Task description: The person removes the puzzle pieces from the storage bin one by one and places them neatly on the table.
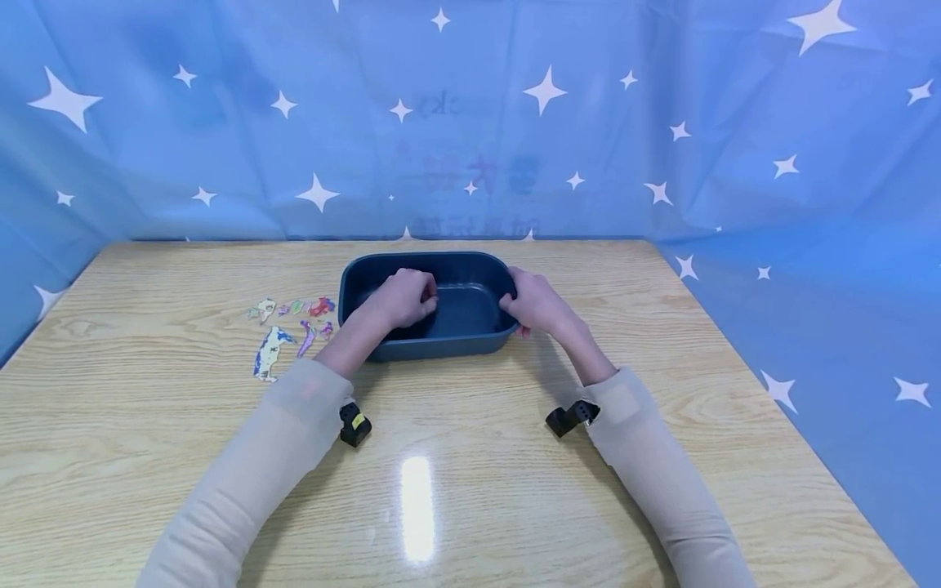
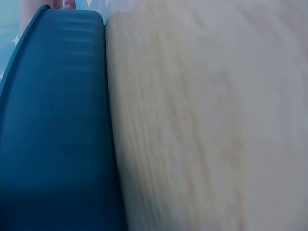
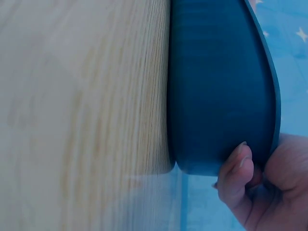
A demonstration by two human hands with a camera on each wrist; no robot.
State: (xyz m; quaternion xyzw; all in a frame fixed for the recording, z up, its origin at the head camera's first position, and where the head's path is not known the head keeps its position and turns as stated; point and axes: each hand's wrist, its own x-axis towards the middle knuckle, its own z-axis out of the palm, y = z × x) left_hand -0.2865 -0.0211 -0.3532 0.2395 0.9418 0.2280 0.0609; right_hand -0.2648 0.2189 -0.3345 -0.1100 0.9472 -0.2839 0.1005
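A dark blue oblong basin (image 1: 441, 349) with rounded corners stands on the wooden table in the head view. My right hand (image 1: 542, 300) grips its right end, thumb over the rim and fingers against the outside. The right wrist view shows those curled fingers (image 3: 236, 173) on the basin's wall (image 3: 216, 86). Over the basin's left part is my left hand (image 1: 406, 299), its fingers curled downward. Whether it holds anything is hidden. The left wrist view has only the basin's long side (image 2: 57, 120), with fingers (image 2: 65, 4) at its far end.
Left of the basin lie several small, flat, colourful pieces, among them a white and blue one (image 1: 269, 353), a red one (image 1: 322, 306) and a purple one (image 1: 306, 336). Behind the wooden table (image 1: 485, 490) hangs a blue curtain (image 1: 478, 139) with white stars.
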